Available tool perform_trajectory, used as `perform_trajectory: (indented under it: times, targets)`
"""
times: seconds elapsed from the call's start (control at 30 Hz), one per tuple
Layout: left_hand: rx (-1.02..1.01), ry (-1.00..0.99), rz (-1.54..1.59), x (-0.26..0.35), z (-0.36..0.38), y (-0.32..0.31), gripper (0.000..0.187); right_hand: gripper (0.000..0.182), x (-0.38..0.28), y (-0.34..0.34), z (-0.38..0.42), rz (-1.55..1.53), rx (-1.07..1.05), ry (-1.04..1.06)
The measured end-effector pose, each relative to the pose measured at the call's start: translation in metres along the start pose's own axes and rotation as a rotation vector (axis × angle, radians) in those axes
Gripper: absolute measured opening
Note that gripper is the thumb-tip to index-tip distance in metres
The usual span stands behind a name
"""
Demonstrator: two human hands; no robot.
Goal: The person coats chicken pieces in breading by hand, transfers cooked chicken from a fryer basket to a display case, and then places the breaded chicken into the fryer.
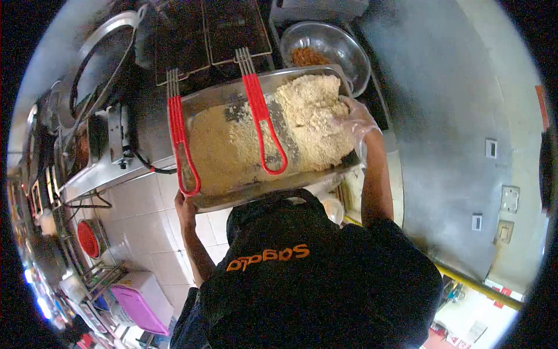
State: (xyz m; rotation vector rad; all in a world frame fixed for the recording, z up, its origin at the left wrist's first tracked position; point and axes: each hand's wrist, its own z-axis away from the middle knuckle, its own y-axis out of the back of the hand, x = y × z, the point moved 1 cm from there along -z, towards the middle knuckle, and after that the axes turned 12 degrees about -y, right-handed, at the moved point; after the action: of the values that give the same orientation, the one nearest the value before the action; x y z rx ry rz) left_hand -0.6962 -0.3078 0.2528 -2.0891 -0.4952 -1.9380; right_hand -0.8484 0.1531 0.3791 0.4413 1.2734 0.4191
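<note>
A long metal tray [232,205] holds pale crumbs, with a large heap of flaky breading [314,116] on its right side. Bare, my left hand [185,206] grips the tray's near left corner, its fingers partly hidden. In a clear plastic glove, my right hand [359,121] is closed at the tray's right rim, its fingertips against the breading. Two red-coated handles, a left one [177,125] and a right one [256,99], reach over the tray from dark wire fryer baskets [180,43] behind it.
A steel bowl [349,52] with brown bits stands behind the tray's right end. At the left are a large round pan [110,29] and a metal counter [99,174]. A red basket [88,238] and a box with a purple lid [139,308] are lower left. A metal wall is right.
</note>
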Motion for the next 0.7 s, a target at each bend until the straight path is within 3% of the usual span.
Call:
perform_trajectory:
  times: [0.07, 0.13, 0.2, 0.27, 0.33, 0.37, 0.47, 0.5, 0.63, 0.7]
  targets:
    - [-0.011, -0.068, 0.007, -0.001, -0.001, 0.004, 0.047, 0.065, 0.008, 0.003, -0.01, 0.213, 0.033, 0.065]
    - [-0.038, 0.043, -0.035, 0.0, -0.004, 0.004, 0.047, 0.063, 0.008, 0.003, -0.011, 0.258, 0.083, 0.129]
    - [0.063, -0.039, 0.029, -0.026, -0.008, 0.011, 0.048, 0.064, -0.009, 0.002, -0.001, 0.308, -0.016, -0.053]
    - [-0.005, 0.046, -0.041, -0.03, -0.009, 0.014, 0.051, 0.061, 0.009, 0.001, -0.015, 0.157, -0.116, -0.039]
    - [-0.014, 0.085, -0.056, -0.001, -0.004, 0.006, 0.053, 0.06, -0.009, 0.002, 0.007, 0.469, 0.059, 0.145]
    - [-0.036, 0.126, -0.077, 0.009, -0.003, 0.003, 0.054, 0.056, -0.011, 0.002, 0.01, 0.321, 0.031, 0.106]
    - [-0.026, 0.173, -0.13, 0.002, -0.006, 0.007, 0.055, 0.055, -0.036, 0.006, 0.021, 0.419, -0.038, 0.24]
    - [-0.027, 0.182, -0.127, 0.003, -0.006, 0.005, 0.055, 0.052, -0.054, 0.008, 0.033, 0.326, -0.099, 0.192]
    - [-0.035, 0.077, -0.057, 0.017, -0.003, 0.002, 0.055, 0.049, -0.095, 0.014, 0.052, 0.426, -0.097, 0.278]
    - [0.009, 0.264, -0.07, 0.018, -0.002, 0.002, 0.044, 0.049, -0.118, 0.018, 0.057, 0.613, -0.033, 0.456]
